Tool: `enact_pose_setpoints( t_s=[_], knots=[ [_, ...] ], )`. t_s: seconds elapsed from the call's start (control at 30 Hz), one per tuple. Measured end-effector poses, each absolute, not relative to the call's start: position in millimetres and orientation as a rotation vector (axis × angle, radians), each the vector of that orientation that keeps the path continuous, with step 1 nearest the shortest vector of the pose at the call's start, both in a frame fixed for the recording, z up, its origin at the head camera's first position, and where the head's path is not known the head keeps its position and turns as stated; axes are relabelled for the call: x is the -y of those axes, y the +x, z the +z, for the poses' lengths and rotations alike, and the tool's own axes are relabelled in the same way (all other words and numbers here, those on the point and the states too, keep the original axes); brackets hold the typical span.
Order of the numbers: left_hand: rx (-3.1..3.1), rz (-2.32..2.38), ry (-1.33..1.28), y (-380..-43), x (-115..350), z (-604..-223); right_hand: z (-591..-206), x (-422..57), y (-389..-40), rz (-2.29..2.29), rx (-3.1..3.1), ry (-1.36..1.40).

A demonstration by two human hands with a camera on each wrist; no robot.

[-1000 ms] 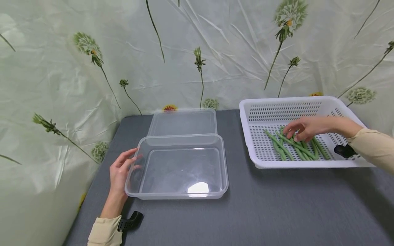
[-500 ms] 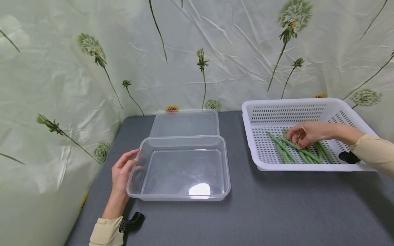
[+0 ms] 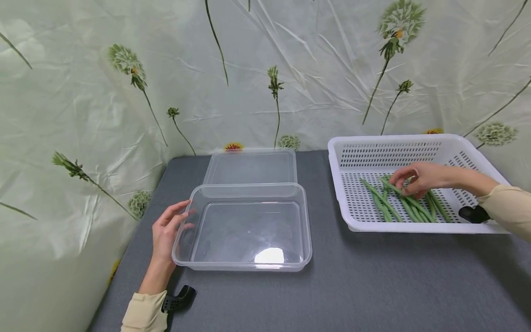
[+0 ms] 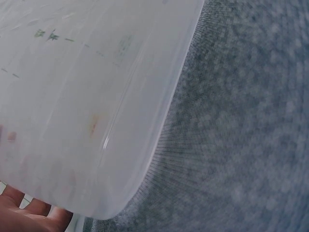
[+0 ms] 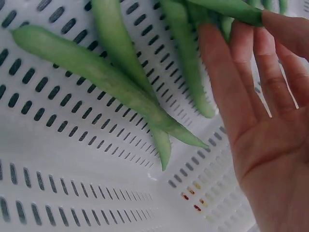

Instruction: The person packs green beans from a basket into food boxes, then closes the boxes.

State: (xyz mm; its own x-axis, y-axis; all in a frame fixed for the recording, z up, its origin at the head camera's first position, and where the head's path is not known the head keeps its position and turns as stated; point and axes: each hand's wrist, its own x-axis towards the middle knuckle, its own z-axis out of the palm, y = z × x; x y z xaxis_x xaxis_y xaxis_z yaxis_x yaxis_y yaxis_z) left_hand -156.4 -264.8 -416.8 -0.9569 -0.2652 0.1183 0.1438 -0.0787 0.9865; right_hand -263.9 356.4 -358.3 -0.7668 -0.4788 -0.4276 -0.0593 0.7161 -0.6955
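In the head view a clear plastic container (image 3: 249, 230) lies on the dark grey cloth, with its flat clear lid (image 3: 253, 166) behind it. My left hand (image 3: 163, 235) rests its fingers against the container's left wall; some of them show through the plastic. The left wrist view shows fingertips (image 4: 36, 210) at the container's edge. On the right, several green beans (image 3: 381, 203) lie in a white perforated basket (image 3: 350, 226). My right hand (image 3: 423, 177) reaches into it and pinches a green bean (image 5: 231, 8) between thumb and fingers. Part of that bean is hidden by the hand.
Grey cloth (image 3: 352, 281) covers the table in front of the container and basket. A wrinkled, flower-printed sheet (image 3: 232, 106) hangs close behind them and along the left. Black wrist devices (image 3: 178, 299) sit at both cuffs.
My right hand has lowered onto the green beans, its fingers closing on one and shifting it slightly. The left hand stays at the container. The whole head view has shifted slightly.
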Motion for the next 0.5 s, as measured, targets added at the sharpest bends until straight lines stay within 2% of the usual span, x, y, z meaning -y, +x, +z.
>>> enact_pose_setpoints(
  t_s=[0.5],
  knots=[
    [1.924, -2.118, 0.129, -156, 265, -417, -338, -354, -257, -1.106, -2.367, -0.498]
  ],
)
